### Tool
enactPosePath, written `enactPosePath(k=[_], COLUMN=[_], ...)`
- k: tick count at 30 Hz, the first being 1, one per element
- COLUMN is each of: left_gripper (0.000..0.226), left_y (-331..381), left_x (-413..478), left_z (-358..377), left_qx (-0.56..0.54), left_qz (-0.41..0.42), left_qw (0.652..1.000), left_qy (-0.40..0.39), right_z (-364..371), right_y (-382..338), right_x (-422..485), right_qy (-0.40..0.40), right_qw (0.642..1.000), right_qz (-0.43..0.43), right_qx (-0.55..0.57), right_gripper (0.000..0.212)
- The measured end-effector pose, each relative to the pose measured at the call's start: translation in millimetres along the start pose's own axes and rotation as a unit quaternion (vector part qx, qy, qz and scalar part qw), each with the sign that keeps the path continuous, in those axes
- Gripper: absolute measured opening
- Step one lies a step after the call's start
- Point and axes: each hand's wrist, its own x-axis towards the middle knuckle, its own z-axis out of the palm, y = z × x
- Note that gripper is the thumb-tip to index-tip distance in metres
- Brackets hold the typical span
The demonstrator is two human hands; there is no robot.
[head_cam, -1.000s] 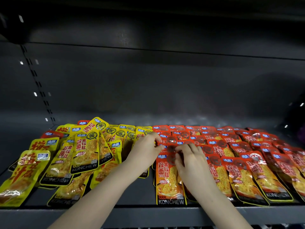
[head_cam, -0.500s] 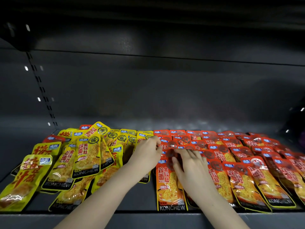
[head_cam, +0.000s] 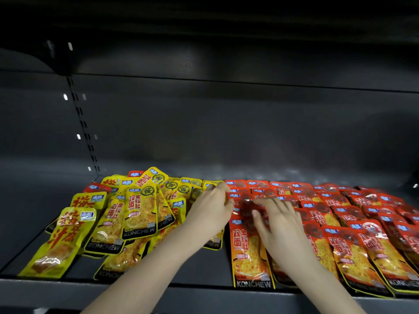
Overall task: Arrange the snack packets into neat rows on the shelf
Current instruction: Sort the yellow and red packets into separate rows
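Shelf (head_cam: 204, 298): dark grey metal, with a slotted upright (head_cam: 82, 123) at 10 o'clock in the view.
Yellow packets (head_cam: 140, 211): loose heap at 8 o'clock in the view. They lie crosswise and overlapping, several tilted, and the frontmost reach the shelf lip.
Stray red packets (head_cam: 96, 188): two tucked into the far edge of the yellow heap, about 10 o'clock of the left hand.
Red packets (head_cam: 340, 223): from 6 round to 3 o'clock in the view, shingled in rows running front to back, tops toward the rear wall.
Left hand (head_cam: 209, 215): at the seam between the two colours, yellow heap at its 9 o'clock. Fingers are curled over the left edge of the red rows, thumb tip touching a red packet. Cannot tell whether it actually grips one.
Right hand (head_cam: 281, 225): just beside the left, at its 4 o'clock. Released, fingers spread and lying flat on the red packets, holding nothing.
Front red packet (head_cam: 249, 257): at 7 o'clock of the right hand, partly under the palm, lower edge at the shelf lip.
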Motion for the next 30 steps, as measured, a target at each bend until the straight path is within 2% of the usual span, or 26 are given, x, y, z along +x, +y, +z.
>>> enactPosePath(k=[4,8,16,22,30], left_gripper=[0.023,0.020,0.019,0.021,0.026], left_y=[-18,-41,-86,-121,-155], left_x=[0,-2,-7,5,31], left_z=[-29,-58,-92,-113,-103], left_qx=[0.006,0.006,0.039,0.054,0.063], left_qz=[0.012,-0.018,-0.080,-0.142,-0.181], left_qw=[0.998,0.995,0.986,0.975,0.964], left_qy=[0.064,0.101,0.139,0.161,0.186], right_z=[-5,1,34,65,113], right_y=[-18,-49,-116,-157,-194], right_x=[16,35,75,105,136], right_qy=[0.002,-0.016,-0.074,-0.113,-0.148], right_qw=[0.998,0.994,0.987,0.983,0.980], right_qz=[-0.024,-0.055,-0.114,-0.122,-0.115], right_qx=[0.063,0.096,0.090,0.079,0.065], right_gripper=[0.018,0.015,0.021,0.024,0.029])
